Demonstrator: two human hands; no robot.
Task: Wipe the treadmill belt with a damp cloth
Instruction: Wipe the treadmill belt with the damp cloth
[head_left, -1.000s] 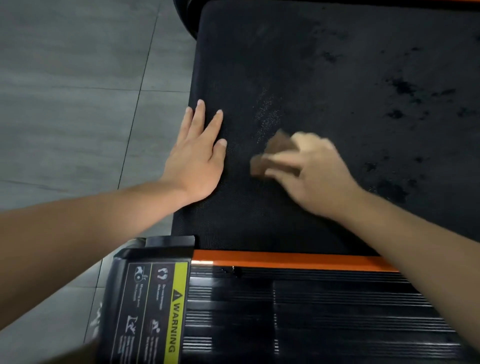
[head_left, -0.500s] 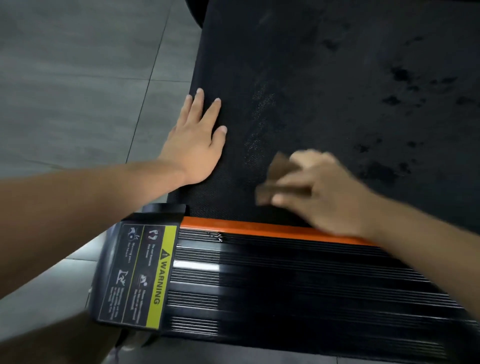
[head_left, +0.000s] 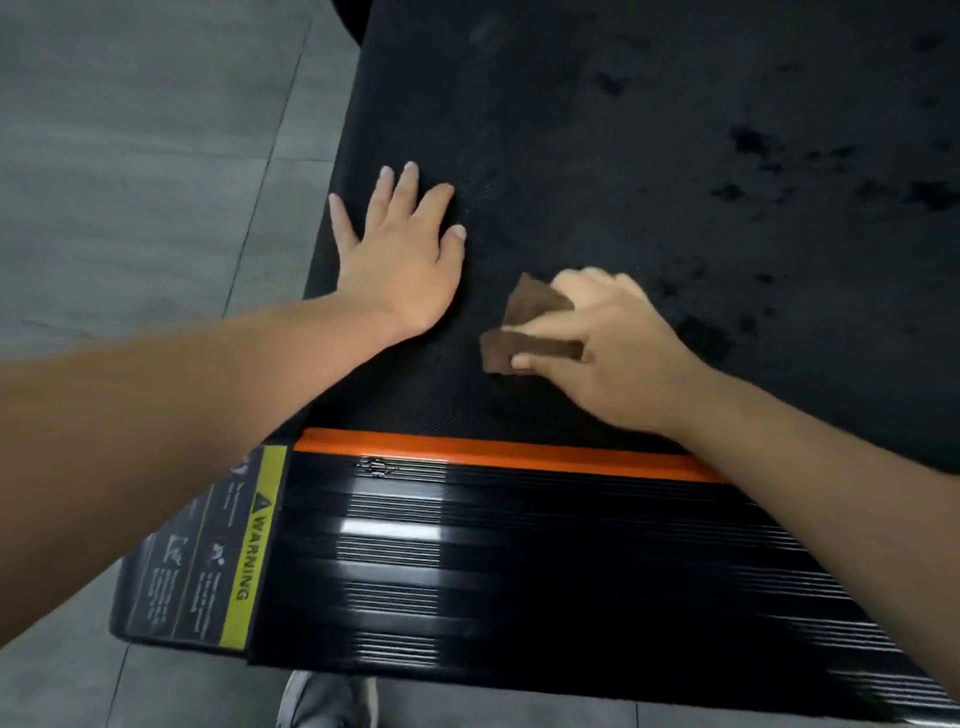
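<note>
Left hand (head_left: 402, 260) lies flat, fingers spread, on the black belt (head_left: 649, 156). Right hand (head_left: 613, 353) grips a brown cloth (head_left: 524, 327) pressed to the belt.

Both arms reach forward, bare forearms coming in from the lower left and lower right. The left hand (head_left: 402, 260) is palm down on the belt (head_left: 623, 130), fingers straight and a little fanned, wrist pretty much straight. The right hand (head_left: 608, 343) is kinda blurry, knuckles up, fingers curled over a brown cloth (head_left: 530, 322) and pinching it from the near side.
</note>
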